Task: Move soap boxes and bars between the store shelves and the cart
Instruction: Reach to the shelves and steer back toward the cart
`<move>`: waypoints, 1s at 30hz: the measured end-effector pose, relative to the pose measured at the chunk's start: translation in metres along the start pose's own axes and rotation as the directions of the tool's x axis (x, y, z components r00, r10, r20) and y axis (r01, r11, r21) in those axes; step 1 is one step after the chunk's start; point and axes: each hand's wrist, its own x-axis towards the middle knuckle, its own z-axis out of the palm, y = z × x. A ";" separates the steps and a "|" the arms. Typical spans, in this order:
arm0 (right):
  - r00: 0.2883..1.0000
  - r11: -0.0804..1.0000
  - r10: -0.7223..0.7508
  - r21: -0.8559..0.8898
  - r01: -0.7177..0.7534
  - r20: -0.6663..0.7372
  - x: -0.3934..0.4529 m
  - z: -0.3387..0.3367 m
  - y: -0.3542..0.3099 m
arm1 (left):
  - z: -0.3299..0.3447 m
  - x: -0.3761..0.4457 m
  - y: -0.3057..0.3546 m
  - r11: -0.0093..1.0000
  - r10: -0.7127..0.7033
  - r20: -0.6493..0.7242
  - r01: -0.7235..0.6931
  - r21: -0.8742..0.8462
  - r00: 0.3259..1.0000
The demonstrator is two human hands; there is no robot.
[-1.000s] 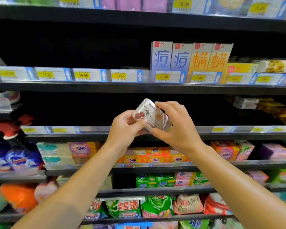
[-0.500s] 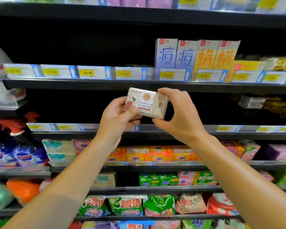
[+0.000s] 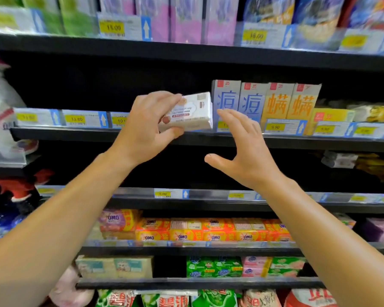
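Note:
My left hand [image 3: 145,125] grips a cream-white soap box [image 3: 192,113] with a small red print, thumb under it and fingers over its top. The box is level with the price rail of a black shelf [image 3: 297,144], just left of two upright blue soap boxes [image 3: 226,100]. My right hand [image 3: 244,149] hovers just right of and below the box with fingers spread, holding nothing. The shelf space behind and to the left of the box is dark. No cart is in view.
Two orange upright boxes [image 3: 290,103] and yellow flat boxes [image 3: 331,115] stand right of the blue ones. Purple and green packs line the top shelf [image 3: 186,21]. Orange OMO soap bars [image 3: 208,232] and green packs [image 3: 213,267] fill lower shelves. A white bottle [image 3: 0,103] stands at the left.
The soap box has risen from the lower shelf level up to the shelf with the blue boxes. My right hand has let go of it and opened; my left hand alone holds it.

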 end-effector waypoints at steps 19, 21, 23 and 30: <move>0.998 0.938 0.055 -0.345 -0.038 0.040 -0.004 0.039 0.027 | -0.004 0.092 -0.016 0.948 -0.296 0.548 0.311 0.068 0.782; 0.998 0.936 0.048 -0.349 -0.034 0.030 -0.004 0.039 0.028 | 0.000 0.093 -0.016 0.946 -0.305 0.553 0.314 0.081 0.776; 0.999 0.935 0.042 -0.354 -0.031 0.022 -0.004 0.041 0.029 | 0.002 0.093 -0.016 0.943 -0.314 0.550 0.320 0.089 0.774; 0.998 0.932 0.051 -0.357 -0.056 -0.022 -0.005 0.049 0.030 | 0.013 0.085 -0.016 0.949 -0.305 0.546 0.300 0.101 0.780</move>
